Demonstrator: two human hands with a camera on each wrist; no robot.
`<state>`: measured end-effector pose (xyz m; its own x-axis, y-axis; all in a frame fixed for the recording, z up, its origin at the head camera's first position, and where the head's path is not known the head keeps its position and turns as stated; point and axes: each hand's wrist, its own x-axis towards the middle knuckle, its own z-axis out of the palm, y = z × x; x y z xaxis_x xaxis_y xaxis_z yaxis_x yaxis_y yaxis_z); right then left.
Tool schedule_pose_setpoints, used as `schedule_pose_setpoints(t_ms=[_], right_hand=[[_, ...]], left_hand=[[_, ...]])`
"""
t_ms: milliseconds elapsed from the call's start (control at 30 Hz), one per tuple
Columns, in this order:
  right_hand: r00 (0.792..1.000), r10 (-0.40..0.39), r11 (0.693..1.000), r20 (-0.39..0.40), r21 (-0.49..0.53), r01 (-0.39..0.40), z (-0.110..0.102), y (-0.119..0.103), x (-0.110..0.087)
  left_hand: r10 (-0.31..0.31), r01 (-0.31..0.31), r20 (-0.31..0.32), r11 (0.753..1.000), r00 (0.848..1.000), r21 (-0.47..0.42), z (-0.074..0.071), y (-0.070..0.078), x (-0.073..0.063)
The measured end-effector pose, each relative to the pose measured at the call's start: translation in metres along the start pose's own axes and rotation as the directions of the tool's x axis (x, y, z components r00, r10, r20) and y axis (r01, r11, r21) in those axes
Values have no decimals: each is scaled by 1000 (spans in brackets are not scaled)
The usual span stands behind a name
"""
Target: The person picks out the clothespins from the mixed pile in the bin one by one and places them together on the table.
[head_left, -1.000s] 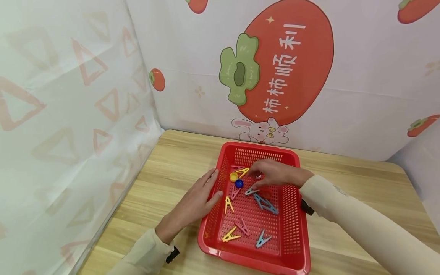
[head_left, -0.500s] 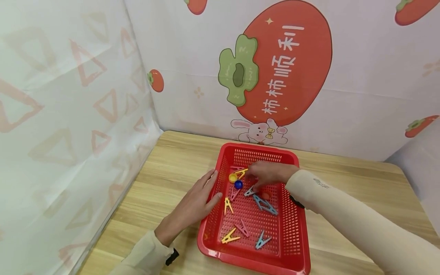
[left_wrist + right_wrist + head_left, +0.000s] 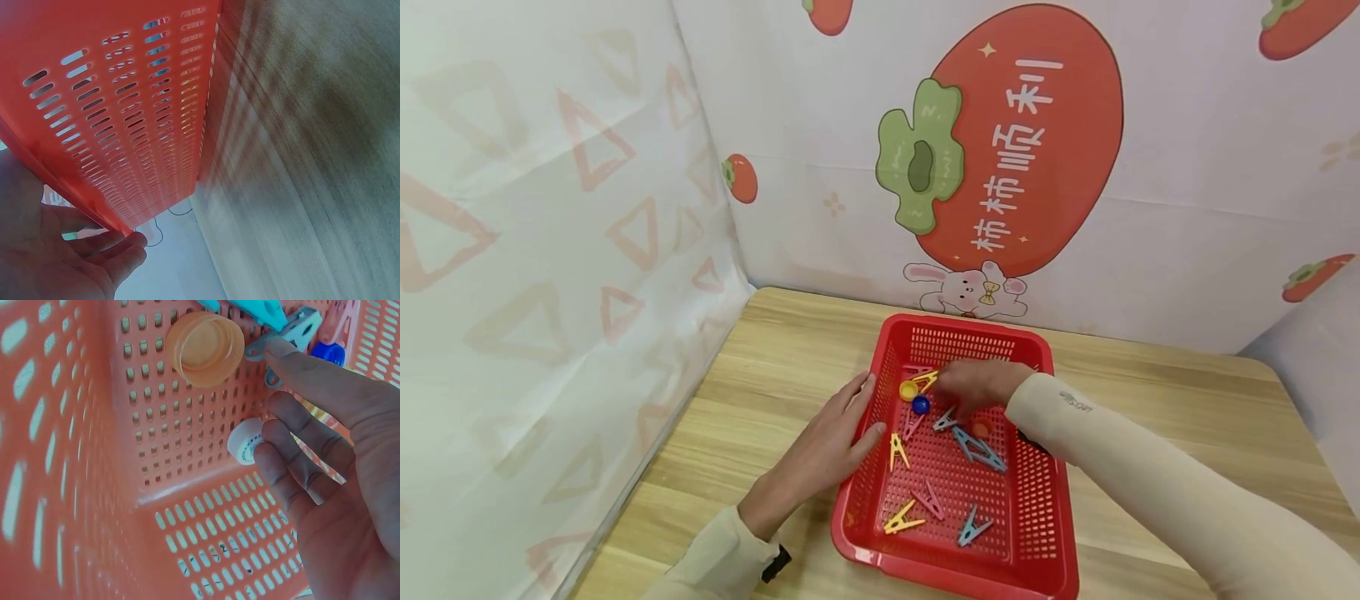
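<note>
Reaches into red basket with loosely curved, unladen right hand, gray clothespin just by thumb, white cap by fingertips; rests outstretched left hand against rim.

A red plastic basket stands upright on the table, rectangular, with a flat rim, slotted walls and a perforated floor. On that floor, a grey clothespin lies flat, just beside a blue clothespin. A small round white cap with dark printing, partly hidden, sits near the foot of a wall.
</note>
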<state>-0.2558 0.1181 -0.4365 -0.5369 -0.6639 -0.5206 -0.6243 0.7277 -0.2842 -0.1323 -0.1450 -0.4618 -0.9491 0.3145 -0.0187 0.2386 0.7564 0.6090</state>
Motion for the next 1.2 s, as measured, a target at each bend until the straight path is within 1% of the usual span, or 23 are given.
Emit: schedule_pose_setpoints(t_ms=[100,200,267,333,500,667,800,967,1100,1200], right_hand=[[1000,-1,999,5,-36,1,4,-2,3],[1000,-17,993,9,-114,18,7,-3,5],[999,-41,987,-6,-156,39,7,-4,5],[998,-60,982,-31,-180,53,7,-4,5],[987,-119,979,-111,-177,98,2,-7,-3],[967,-138,981,-213,-165,104,-2,-10,-19],[943,-113,988,-314,-134,74,-2,-9,-34],[900,-69,993,-431,-112,22,-2,-7,-53],[859,-52,994,-510,-105,-2,0,-4,-65],[823,-42,996,-567,-93,-13,2,-1,-73]], left_hand=[[-3,3,1,1000,1000,-3,0,0,0],[-4,4,6,1000,1000,-4,-1,0,-1],[-3,3,7,1000,1000,-6,-1,1,-1],[0,0,9,1000,1000,-6,-1,1,-1],[12,-12,5,1000,1000,-1,0,0,0],[15,-15,0,1000,1000,5,0,-1,0],[12,-12,-2,1000,1000,6,1,-1,0],[25,-25,-16,1000,1000,13,2,0,1],[42,-40,-31,998,999,37,3,0,1],[45,-44,-36,998,998,44,4,1,2]])
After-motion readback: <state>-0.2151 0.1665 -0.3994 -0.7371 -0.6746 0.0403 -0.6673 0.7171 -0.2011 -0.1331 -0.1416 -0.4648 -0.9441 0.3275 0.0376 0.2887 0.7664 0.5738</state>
